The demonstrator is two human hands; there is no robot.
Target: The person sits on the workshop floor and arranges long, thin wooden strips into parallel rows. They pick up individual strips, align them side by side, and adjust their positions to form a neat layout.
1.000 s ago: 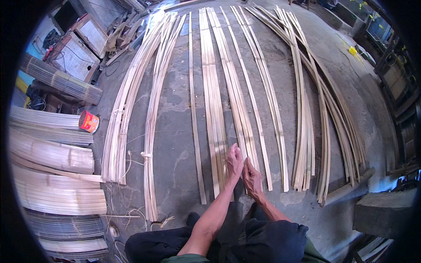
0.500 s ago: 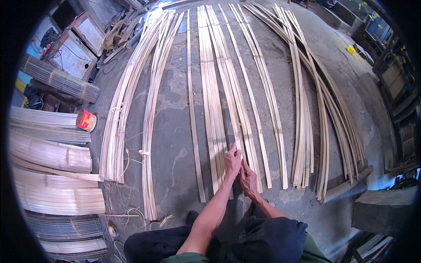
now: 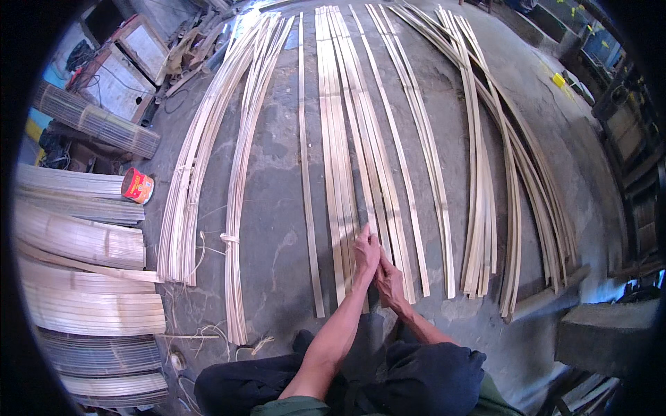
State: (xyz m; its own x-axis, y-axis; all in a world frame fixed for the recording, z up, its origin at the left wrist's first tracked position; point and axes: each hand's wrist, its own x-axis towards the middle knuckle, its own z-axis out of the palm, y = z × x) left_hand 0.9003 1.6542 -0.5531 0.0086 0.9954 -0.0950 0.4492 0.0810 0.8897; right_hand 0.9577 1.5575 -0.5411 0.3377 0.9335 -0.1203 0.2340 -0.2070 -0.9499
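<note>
My left hand (image 3: 367,251) is closed around the near end of a long, pale bamboo strip (image 3: 364,187), its index finger stretched along the strip. Just below and to the right, my right hand (image 3: 390,281) is closed too, its fingers curled beside the same strip and touching the left hand. What lies inside the right fist is hidden, though the strip's end runs toward it. To the left lies a flat group of bamboo strips (image 3: 336,173) side by side. Another group of strips (image 3: 380,173) lies close on the right, partly behind my hands.
Tied bundles of strips (image 3: 186,187) lie left, with a thinner bundle (image 3: 239,173) beside them. Loose strips (image 3: 479,208) cross at right. Stacked slatted bamboo mats (image 3: 90,305) and a red tin (image 3: 138,186) stand far left. A grey block (image 3: 607,333) sits at lower right.
Both hands have shifted slightly left with the strip, and its near part sits a little closer to the left group. The grip looks the same.
</note>
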